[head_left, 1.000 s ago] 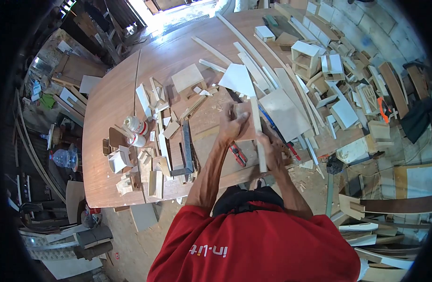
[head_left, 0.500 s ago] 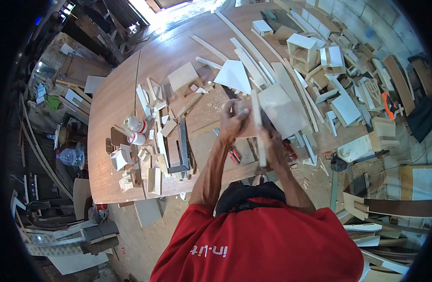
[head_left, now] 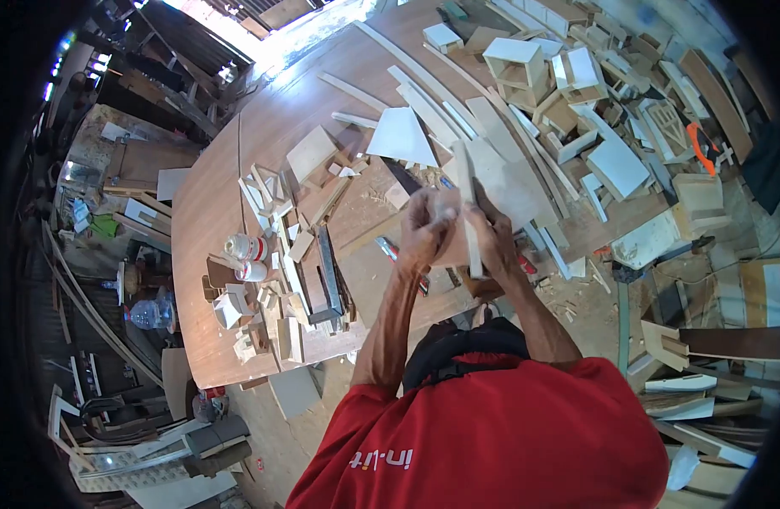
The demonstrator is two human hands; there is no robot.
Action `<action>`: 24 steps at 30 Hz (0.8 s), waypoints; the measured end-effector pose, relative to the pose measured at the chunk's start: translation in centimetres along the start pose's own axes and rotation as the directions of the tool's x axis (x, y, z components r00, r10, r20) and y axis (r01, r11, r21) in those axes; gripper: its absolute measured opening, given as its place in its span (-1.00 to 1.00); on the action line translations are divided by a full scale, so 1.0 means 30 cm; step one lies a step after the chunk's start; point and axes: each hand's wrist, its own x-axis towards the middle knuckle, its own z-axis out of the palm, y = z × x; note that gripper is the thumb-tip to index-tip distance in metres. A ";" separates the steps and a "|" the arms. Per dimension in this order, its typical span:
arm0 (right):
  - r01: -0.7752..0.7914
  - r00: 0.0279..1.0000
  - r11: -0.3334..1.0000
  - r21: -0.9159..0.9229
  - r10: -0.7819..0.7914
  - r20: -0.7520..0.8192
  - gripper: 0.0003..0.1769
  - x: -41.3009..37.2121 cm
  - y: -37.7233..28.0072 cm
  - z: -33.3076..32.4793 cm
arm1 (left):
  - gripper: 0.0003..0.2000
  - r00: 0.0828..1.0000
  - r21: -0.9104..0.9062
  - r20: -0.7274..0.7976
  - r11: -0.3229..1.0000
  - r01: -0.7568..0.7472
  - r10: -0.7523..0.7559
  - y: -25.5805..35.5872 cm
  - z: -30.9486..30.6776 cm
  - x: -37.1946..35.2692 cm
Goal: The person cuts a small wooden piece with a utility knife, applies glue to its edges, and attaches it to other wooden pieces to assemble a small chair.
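A narrow pale wooden strip (head_left: 468,195) stands nearly upright in the view, with my right hand (head_left: 490,233) wrapped round its middle. My left hand (head_left: 425,225) is just left of the strip, its fingers curled at a brownish flat piece (head_left: 450,244) that joins the strip's left side; blur hides the fingertips. Below the hands lies the brown table (head_left: 207,220). A white trapezoid panel (head_left: 402,138) rests beyond my left hand, and a red and grey tool (head_left: 387,247) lies by my left wrist.
Long wooden strips (head_left: 407,64) cross the table's far side. Small wooden boxes (head_left: 514,68) crowd the right. Two jars (head_left: 244,248), a metal square (head_left: 329,280) and wood offcuts (head_left: 290,339) sit at the left. An orange-handled tool (head_left: 701,148) lies far right.
The view has shifted, so the table's contents appear further left and up. My right hand is now higher along the strip, and the brownish piece shows more between my hands.
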 end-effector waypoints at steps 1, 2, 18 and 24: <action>0.154 0.985 0.987 -0.043 -0.157 -0.073 -0.39 -0.033 0.000 0.032 | -0.66 0.998 -0.073 -0.019 0.996 0.050 -0.051 0.013 -0.011 0.036; 0.303 0.940 0.948 -0.096 -0.314 -0.133 -0.41 -0.053 0.000 0.046 | -0.65 0.994 -0.147 -0.038 0.985 0.094 -0.101 0.027 -0.024 0.058; -0.032 0.989 0.987 -0.155 0.008 -0.149 -0.41 -0.006 0.008 -0.059 | -0.71 0.999 -0.047 0.011 0.998 0.035 -0.035 0.017 0.061 0.067; -0.111 0.971 0.994 0.021 0.113 -0.209 -0.41 0.175 0.009 -0.164 | -0.67 0.971 -0.072 0.237 0.997 -0.010 0.027 -0.009 0.114 0.011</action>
